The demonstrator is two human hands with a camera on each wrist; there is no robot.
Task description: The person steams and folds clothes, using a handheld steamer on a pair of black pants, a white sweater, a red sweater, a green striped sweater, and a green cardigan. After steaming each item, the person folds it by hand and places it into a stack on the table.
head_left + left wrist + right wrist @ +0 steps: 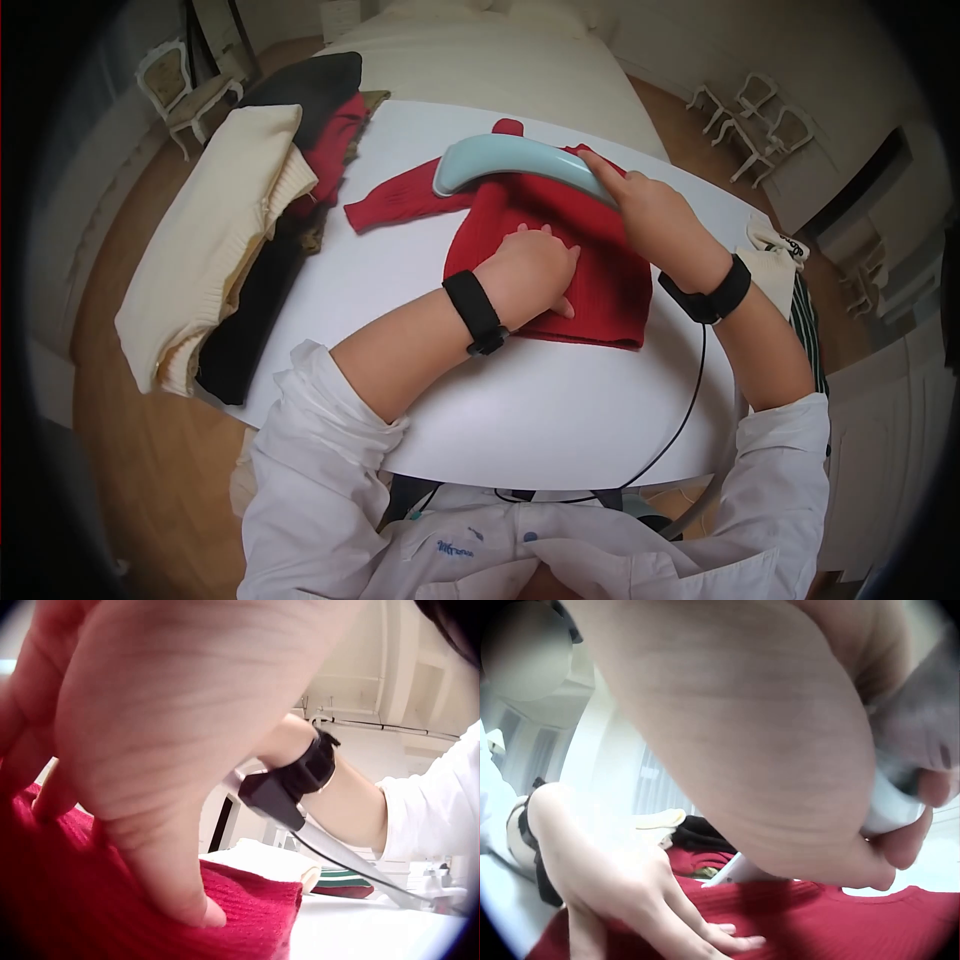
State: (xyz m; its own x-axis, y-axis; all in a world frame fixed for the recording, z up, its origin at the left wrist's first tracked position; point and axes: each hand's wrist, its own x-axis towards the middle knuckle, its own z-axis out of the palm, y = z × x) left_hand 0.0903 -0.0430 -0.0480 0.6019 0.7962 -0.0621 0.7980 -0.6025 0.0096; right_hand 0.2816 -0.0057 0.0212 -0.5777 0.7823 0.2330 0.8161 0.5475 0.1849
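Closest to me in the head view is my white shirt [620, 565], its sleeves pushed up my forearms, at the near edge of the white table [450, 430]. My left hand [532, 268] rests palm down with fingers spread on the red sweater [595, 315], which lies around the middle of the table, one sleeve reaching left. My right hand [665, 220] is closed round the handle of a light blue tool [520, 155]; its curved body extends left over the far part of the sweater, and I can't tell whether it touches the knit. Folded clothes lie along the left side, a cream knit [210, 220] next to a black garment [255, 335]. A striped cloth [804, 320] is at the right edge, and a bed [480, 65] stands beyond the far side. In the left wrist view, my palm fills the near space and my thumb lies on the ribbed red knit, gripping nothing; behind it, a black strap [313, 766] circles my right wrist, a thin cable running off it. In the right wrist view, my fingers curl round the tool's pale handle, above the sweater, with my left hand lying on the cloth at left.
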